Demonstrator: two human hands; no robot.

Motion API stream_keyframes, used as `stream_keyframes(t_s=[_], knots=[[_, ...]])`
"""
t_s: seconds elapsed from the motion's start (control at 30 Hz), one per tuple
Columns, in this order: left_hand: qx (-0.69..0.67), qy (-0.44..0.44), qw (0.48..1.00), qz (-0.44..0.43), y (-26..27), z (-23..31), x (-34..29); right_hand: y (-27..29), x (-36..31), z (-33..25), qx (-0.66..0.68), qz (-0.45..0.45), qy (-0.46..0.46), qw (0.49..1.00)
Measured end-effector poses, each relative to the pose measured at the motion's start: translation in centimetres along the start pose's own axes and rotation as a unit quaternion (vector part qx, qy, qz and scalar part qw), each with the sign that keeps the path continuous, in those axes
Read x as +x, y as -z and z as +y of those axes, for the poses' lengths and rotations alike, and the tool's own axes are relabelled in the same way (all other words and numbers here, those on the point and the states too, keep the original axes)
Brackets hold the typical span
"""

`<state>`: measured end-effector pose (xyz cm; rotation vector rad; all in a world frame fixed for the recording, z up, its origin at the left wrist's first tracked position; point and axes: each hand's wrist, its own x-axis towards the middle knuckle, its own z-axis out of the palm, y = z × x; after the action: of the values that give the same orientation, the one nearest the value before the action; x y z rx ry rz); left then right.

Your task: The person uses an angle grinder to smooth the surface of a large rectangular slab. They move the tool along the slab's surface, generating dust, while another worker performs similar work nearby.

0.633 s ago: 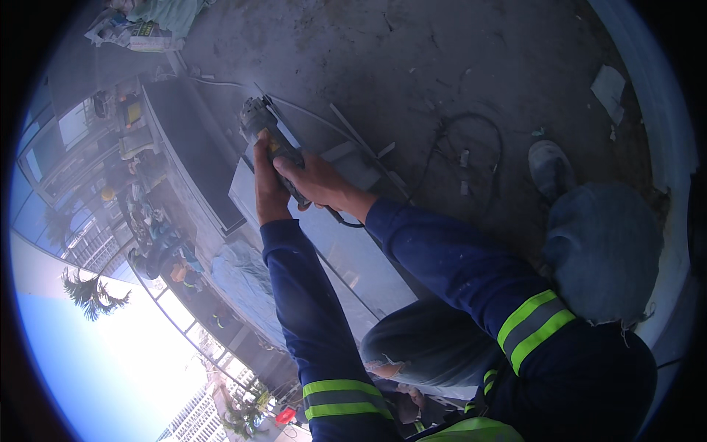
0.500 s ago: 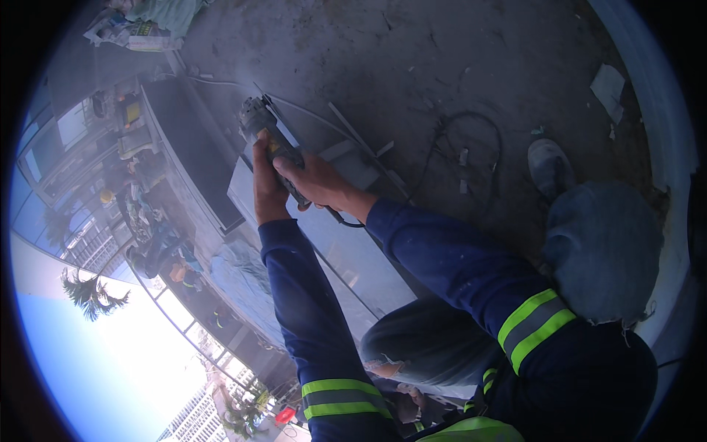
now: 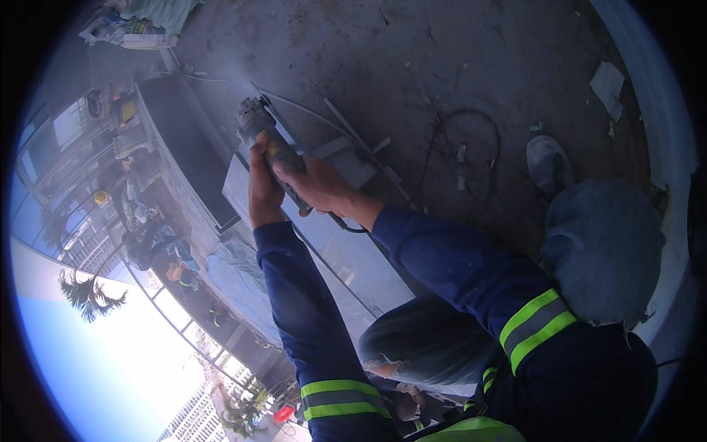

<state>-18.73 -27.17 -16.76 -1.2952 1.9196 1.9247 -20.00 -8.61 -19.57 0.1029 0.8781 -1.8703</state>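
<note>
Around the body of an angle grinder, both bare hands are closed: the left hand nearer the geared head, thumb lying along the casing, and the right hand farther back, its thumb over the handle; the fingers beneath the tool are mostly hidden. The grinder points away from the person, over the far part of a pale flat panel, with its power cord leaving the rear end below the right wrist. A faint haze of dust hangs past the head, so the work looks to be under way rather than finished, though whether the disc touches any material at this instant cannot be told. Just right of the tool, long thin strips and a short pale offcut lie on the dusty floor; they suggest that some cutting is already done, but no finished piece can be picked out. How much is left is equally unclear, since the head hides the cutting point and no marked line can be made out on the panel. Farther left stretches a long dark slab, its visible face showing no obvious cut.
</note>
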Motion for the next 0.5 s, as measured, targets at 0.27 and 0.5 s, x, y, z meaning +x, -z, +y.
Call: stream_keyframes(t_s=[0.27,0.5], knots=[[-0.004,0.001,1.0,0.013,0.5,-0.3,0.5,0.2,0.3,0.1,0.006,-0.012,-0.011,1.0],[-0.015,0.014,0.999,0.042,-0.5,0.1,0.6,0.2,1.3,-0.1,0.01,-0.004,-0.011,1.0]])
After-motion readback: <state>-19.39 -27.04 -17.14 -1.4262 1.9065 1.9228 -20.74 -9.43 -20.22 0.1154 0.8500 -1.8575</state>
